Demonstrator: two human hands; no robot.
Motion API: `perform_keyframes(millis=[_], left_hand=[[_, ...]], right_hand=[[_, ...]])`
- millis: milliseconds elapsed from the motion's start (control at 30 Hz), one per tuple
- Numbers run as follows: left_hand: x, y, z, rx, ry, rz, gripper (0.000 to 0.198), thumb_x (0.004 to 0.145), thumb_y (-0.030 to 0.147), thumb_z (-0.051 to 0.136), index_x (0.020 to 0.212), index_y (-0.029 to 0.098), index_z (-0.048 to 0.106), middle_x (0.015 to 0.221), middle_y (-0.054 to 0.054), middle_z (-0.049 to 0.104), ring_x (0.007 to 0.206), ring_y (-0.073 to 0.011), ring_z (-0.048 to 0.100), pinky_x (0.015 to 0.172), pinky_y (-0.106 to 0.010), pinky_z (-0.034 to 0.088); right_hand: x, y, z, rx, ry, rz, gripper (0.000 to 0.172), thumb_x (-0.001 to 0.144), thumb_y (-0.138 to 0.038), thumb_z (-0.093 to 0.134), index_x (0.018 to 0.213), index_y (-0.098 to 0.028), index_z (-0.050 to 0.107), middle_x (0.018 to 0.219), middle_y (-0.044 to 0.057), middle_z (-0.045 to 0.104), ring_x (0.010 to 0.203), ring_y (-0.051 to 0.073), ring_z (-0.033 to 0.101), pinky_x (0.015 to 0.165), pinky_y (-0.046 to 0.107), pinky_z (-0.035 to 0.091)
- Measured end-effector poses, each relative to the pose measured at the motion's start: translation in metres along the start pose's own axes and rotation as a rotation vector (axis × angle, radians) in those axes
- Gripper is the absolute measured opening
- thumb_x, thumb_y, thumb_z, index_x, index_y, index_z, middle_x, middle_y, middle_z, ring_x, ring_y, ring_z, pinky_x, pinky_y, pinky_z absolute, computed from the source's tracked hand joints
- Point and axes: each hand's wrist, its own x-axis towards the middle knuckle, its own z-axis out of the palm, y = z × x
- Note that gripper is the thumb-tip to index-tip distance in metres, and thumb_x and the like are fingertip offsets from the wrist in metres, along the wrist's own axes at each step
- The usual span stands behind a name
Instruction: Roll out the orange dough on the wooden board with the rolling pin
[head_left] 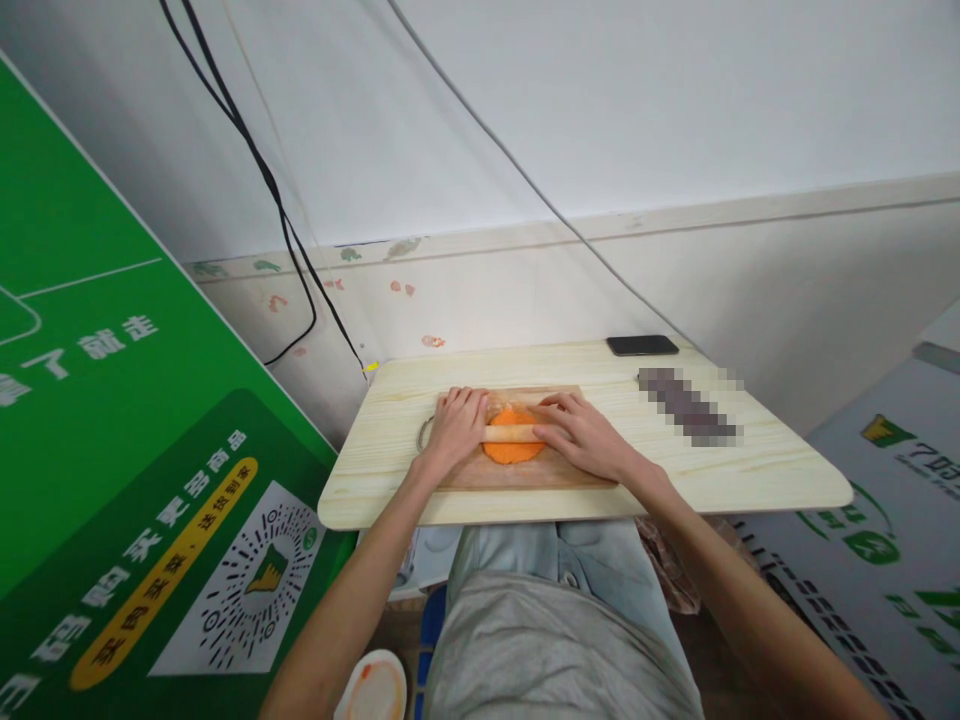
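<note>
A wooden rolling pin (511, 433) lies crosswise over a flattened round of orange dough (513, 453). Both rest on a wooden board (480, 475) with a metal ring at its left end. My left hand (459, 425) is closed over the pin's left end, and my right hand (577, 432) covers the right end with its fingers bent over it. The dough shows above and below the pin, between the hands. Both ends of the pin are hidden under my hands.
The board sits on a light wood-grain table (375, 470). At the back right lies a black phone (642, 345), with a blurred dark item (688, 405) nearer. Green panel (187, 420) stands left, a white printed cabinet (892, 500) right. Cables (259, 160) hang along the wall behind.
</note>
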Motion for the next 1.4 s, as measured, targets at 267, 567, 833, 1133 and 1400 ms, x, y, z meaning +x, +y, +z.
perform_keyframes(millis=[267, 567, 833, 1133, 1400], left_hand=[[0.020, -0.008, 0.006, 0.029, -0.053, -0.110, 0.048, 0.114, 0.033, 0.032, 0.152, 0.016, 0.056, 0.136, -0.017, 0.066, 0.138, -0.0281, 0.054, 0.118, -0.043, 0.040], [0.045, -0.011, 0.009, 0.042, -0.085, -0.258, 0.049, 0.111, 0.032, 0.035, 0.155, 0.019, 0.052, 0.148, -0.022, 0.059, 0.148, -0.0347, 0.046, 0.125, -0.058, 0.033], [0.063, -0.015, 0.013, 0.070, -0.100, -0.274, 0.047, 0.110, 0.030, 0.033, 0.151, 0.018, 0.053, 0.150, -0.022, 0.058, 0.150, -0.0355, 0.044, 0.126, -0.066, 0.030], [0.078, -0.016, 0.017, 0.115, -0.009, -0.261, 0.042, 0.111, 0.028, 0.031, 0.141, 0.017, 0.058, 0.142, -0.022, 0.062, 0.145, -0.0352, 0.047, 0.125, -0.065, 0.029], [0.086, -0.018, 0.018, 0.130, -0.002, -0.249, 0.043, 0.112, 0.028, 0.030, 0.142, 0.016, 0.058, 0.141, -0.021, 0.063, 0.141, -0.0338, 0.051, 0.125, -0.061, 0.030]], right_hand=[[0.022, -0.011, 0.013, -0.334, 0.031, 0.338, 0.057, 0.114, -0.044, 0.025, 0.157, -0.022, 0.057, 0.156, 0.016, 0.061, 0.142, 0.034, 0.049, 0.110, 0.049, 0.044], [0.038, 0.004, 0.016, -0.324, -0.010, 0.423, 0.056, 0.112, -0.038, 0.030, 0.158, -0.023, 0.056, 0.156, 0.016, 0.061, 0.147, 0.034, 0.047, 0.118, 0.053, 0.040], [0.053, 0.020, 0.018, -0.303, -0.047, 0.461, 0.057, 0.110, -0.039, 0.033, 0.162, -0.025, 0.050, 0.160, 0.017, 0.056, 0.151, 0.036, 0.042, 0.120, 0.060, 0.037], [0.069, 0.035, 0.019, -0.247, -0.102, 0.524, 0.060, 0.108, -0.039, 0.031, 0.165, -0.025, 0.044, 0.164, 0.018, 0.052, 0.154, 0.039, 0.039, 0.120, 0.071, 0.034], [0.075, 0.041, 0.019, -0.229, -0.117, 0.548, 0.061, 0.106, -0.035, 0.033, 0.165, -0.023, 0.044, 0.164, 0.021, 0.050, 0.155, 0.040, 0.037, 0.120, 0.075, 0.032]])
